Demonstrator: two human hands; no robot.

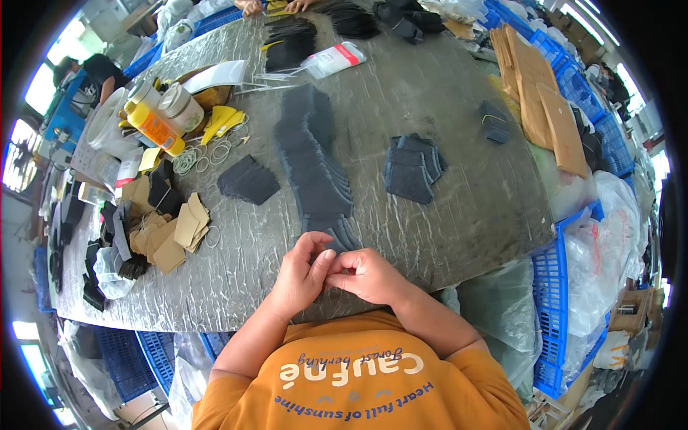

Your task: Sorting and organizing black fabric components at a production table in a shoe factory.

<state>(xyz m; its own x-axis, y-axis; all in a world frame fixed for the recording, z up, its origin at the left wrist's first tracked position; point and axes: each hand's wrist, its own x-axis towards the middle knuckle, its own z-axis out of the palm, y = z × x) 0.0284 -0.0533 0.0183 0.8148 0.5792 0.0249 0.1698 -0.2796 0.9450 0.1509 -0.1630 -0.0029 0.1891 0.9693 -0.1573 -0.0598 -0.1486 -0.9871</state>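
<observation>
My left hand (pixel 299 275) and my right hand (pixel 367 276) meet at the near edge of the table, fingers bent and fingertips pressed close together. Whatever is pinched between them is too small or hidden to make out. Just beyond the fingers lies a long overlapping row of dark blue-grey fabric pieces (pixel 304 154), its near end partly covered by my hands. Left of the row rests a small stack of dark cut pieces (pixel 248 179). To its right sits a fanned stack of similar pieces (pixel 412 168).
Brown card pieces (pixel 168 244), rubber bands (pixel 188 159), a yellow bottle (pixel 154 127) and a white jar (pixel 180 107) crowd the left. Brown paper packets (pixel 555 118) lie far right, above a blue crate (pixel 550 308). Another person's hands (pixel 269 6) show at the far edge.
</observation>
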